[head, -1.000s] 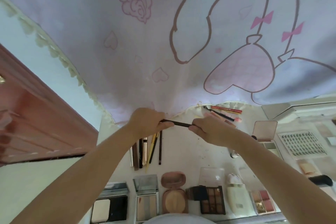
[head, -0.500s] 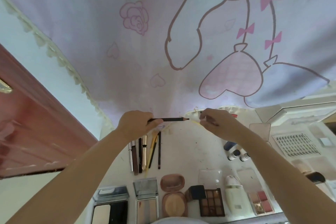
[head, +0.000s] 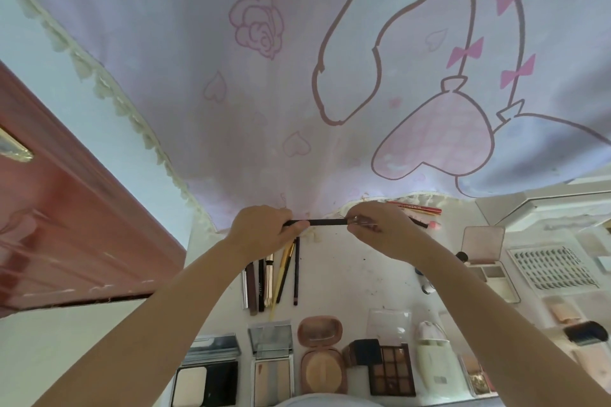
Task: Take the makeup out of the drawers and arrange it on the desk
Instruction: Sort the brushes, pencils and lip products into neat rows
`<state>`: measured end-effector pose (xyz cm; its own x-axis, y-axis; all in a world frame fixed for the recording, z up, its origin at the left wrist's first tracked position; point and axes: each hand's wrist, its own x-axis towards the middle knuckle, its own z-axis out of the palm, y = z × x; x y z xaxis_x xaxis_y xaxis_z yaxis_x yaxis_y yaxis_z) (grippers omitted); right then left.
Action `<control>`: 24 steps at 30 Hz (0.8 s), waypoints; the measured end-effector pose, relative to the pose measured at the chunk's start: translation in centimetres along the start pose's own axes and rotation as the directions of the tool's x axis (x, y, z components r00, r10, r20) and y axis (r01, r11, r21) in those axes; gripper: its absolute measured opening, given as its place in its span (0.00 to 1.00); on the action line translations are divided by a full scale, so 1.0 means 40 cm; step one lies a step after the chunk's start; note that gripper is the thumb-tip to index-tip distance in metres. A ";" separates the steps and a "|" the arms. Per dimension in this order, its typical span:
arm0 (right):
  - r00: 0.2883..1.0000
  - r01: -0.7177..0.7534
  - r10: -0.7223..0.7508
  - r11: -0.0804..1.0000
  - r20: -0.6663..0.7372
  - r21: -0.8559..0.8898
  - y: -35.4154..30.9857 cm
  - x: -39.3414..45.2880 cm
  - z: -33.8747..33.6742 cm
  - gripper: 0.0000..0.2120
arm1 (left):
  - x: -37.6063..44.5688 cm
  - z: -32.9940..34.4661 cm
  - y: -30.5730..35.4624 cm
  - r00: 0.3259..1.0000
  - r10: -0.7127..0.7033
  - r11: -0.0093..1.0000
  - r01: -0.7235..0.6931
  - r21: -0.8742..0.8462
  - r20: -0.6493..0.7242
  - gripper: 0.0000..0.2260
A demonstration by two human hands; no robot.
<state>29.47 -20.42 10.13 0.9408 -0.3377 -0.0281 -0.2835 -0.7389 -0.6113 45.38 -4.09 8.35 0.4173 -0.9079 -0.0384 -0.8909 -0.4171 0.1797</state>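
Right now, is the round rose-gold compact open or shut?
Open: the round rose-gold compact lies flat on the desk, lid folded back, powder pan showing.

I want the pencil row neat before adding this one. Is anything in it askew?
Yes. In the row of pens and pencils below the left hand, the gold pencil lies slanted, its lower tip poking out past the others. The dark pencil lies slightly apart to the right. Both hands hold a black pencil; right hand.

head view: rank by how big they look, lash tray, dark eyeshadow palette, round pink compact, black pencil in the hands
1. lash tray
2. round pink compact, open
3. dark eyeshadow palette, close to the compact and nearer the camera, so unsure
4. black pencil, thinnest
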 end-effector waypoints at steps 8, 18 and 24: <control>0.978 -0.034 0.072 0.981 0.194 -0.191 0.035 0.049 0.015 0.09 | -0.025 0.075 0.042 0.967 0.034 0.960 0.038 -0.278 0.253 0.09; 0.964 -0.117 0.149 0.981 0.222 -0.152 0.102 0.096 0.070 0.15 | -0.003 0.180 0.063 0.881 -0.126 0.862 0.324 -0.389 0.456 0.12; 0.950 -0.295 0.300 0.953 0.081 -0.072 0.197 0.075 0.142 0.21 | 0.010 0.237 0.082 0.812 -0.225 0.842 0.440 -0.313 0.538 0.10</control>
<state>31.12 -23.94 0.74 0.8240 -0.4957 -0.2743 -0.5611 -0.6466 -0.5168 40.91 -6.20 -0.41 0.4435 -0.6655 -0.6003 -0.5100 -0.7382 0.4416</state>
